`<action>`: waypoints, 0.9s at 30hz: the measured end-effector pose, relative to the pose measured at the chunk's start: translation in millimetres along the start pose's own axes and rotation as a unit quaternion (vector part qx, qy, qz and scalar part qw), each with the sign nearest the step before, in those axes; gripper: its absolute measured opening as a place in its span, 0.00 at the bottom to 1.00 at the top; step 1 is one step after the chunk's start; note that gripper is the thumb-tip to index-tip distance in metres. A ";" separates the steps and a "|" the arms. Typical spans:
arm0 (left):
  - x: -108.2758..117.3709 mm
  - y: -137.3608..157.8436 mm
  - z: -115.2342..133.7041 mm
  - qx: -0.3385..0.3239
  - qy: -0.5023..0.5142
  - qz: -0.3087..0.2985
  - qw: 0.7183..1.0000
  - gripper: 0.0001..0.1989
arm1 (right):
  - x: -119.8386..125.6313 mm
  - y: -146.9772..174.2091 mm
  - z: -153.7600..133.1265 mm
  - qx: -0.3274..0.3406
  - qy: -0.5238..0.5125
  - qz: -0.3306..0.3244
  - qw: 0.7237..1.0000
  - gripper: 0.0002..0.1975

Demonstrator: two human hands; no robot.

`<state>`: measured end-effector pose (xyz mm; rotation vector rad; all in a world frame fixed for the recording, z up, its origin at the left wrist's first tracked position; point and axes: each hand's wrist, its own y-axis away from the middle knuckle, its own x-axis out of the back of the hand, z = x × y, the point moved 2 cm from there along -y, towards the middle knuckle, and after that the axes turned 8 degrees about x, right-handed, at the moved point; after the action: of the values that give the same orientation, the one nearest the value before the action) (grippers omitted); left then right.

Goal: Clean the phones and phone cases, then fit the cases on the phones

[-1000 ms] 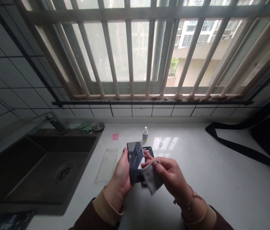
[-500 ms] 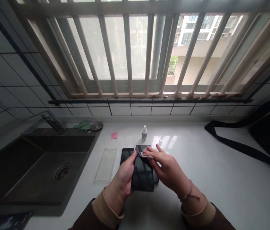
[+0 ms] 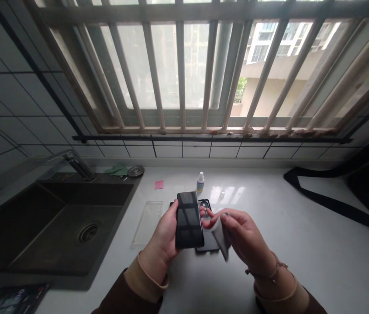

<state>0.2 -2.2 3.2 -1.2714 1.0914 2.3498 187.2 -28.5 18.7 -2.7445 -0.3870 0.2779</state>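
Left hand [image 3: 164, 233] grips a black smartphone [image 3: 189, 220] by its edge, screen tilted up above the white countertop [image 3: 285, 244], leaving the glass exposed to the right hand [image 3: 246, 237], which pinches a small wiping cloth [image 3: 221, 232] just beside it.

Black phone [image 3: 188, 219]: dark glossy screen up, raised off counter, gripped along its left edge by left hand. Small grey cloth [image 3: 221, 234]: folded, hanging just right of phone.
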 end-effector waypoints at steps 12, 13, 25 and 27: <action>6.0 -7.2 -20.6 0.081 -0.078 0.028 0.993 0.29 | 1.9 -2.9 26.3 0.126 0.353 -0.098 0.922 0.18; 7.4 -7.9 -18.5 0.078 -0.076 0.042 0.993 0.29 | -2.0 -1.6 25.0 0.135 0.351 -0.133 0.917 0.18; 3.5 -1.4 6.1 -0.002 -0.017 0.072 0.997 0.33 | -14.7 3.4 -14.1 0.036 0.070 -0.223 0.972 0.18; -0.4 0.3 6.4 -0.001 -0.023 0.050 0.998 0.31 | -7.0 2.3 -1.6 -0.008 0.015 -0.109 0.994 0.20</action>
<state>-3.6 2.3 5.9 -1.1825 1.1647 2.4394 181.5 -33.2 20.4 -2.6880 -0.6775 0.1780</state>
